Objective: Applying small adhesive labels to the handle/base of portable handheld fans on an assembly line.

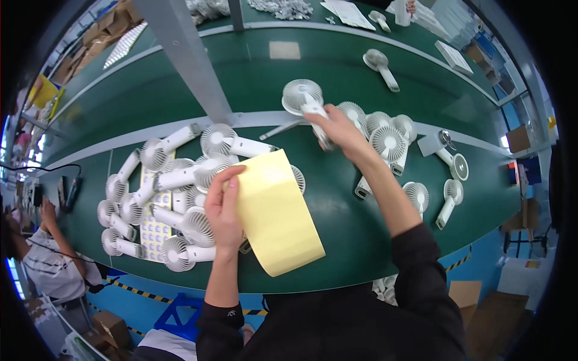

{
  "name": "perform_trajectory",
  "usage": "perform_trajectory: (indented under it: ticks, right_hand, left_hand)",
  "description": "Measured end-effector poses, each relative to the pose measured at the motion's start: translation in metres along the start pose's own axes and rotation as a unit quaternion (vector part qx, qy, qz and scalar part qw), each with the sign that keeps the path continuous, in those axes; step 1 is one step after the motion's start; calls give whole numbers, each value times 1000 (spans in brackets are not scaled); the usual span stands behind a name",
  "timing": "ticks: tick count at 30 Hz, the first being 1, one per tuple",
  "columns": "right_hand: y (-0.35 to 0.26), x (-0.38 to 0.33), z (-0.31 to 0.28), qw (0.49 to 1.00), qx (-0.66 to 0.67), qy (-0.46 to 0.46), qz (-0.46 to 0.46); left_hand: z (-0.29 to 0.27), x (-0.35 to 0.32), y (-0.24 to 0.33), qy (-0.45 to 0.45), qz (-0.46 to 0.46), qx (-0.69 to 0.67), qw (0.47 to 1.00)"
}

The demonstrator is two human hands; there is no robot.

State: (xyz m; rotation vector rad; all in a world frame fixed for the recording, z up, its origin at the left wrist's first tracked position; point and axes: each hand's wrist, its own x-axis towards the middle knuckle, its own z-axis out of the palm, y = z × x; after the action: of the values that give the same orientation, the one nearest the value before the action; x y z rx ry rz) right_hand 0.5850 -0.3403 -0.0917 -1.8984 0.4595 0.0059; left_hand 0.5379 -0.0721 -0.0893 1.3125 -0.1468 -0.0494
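My left hand pinches the edge of a curling yellow paper sheet, which hangs over the front of the green table. Closed round the handle of a white handheld fan is my right hand, up near the table's far rail with the fan's round head pointing away. Many more white fans lie heaped left of the sheet, partly on a pale sheet of small stickers. Right of my right hand stands a cluster of similar fans. One fan is partly hidden behind the yellow sheet.
A metal post rises from the far rail. Beyond it, a green belt carries a lone fan. Loose fans lie at the right. Another person works at the far left. A blue stool stands below the table.
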Motion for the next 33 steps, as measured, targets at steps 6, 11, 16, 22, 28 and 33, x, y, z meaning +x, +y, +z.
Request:
perform_trajectory:
  ticks: [6, 11, 16, 22, 28, 33]
  right_hand:
    - [-3, 110, 24, 983, 171, -46, -38]
    - [-18, 57, 36, 951, -122, 160, -233]
    - [9, -35, -29, 814, -327, 392, -279]
    - [59, -123, -47, 798, -458, 390, -38]
    - [96, -127, -45, 880, -300, 366, -28]
    - [106, -130, -58, 937, -38, 341, -62]
  left_hand:
    - [14, 2, -11, -20, -11, 2, 1000]
    - [2, -2, 1, 9, -47, -9, 999]
    - [0, -4, 3, -10, -32, -11, 999]
    - [3, -1, -4, -47, -29, 16, 998]
    - [12, 11, 0, -56, -66, 60, 994]
    - [10, 32, 27, -74, -86, 132, 985]
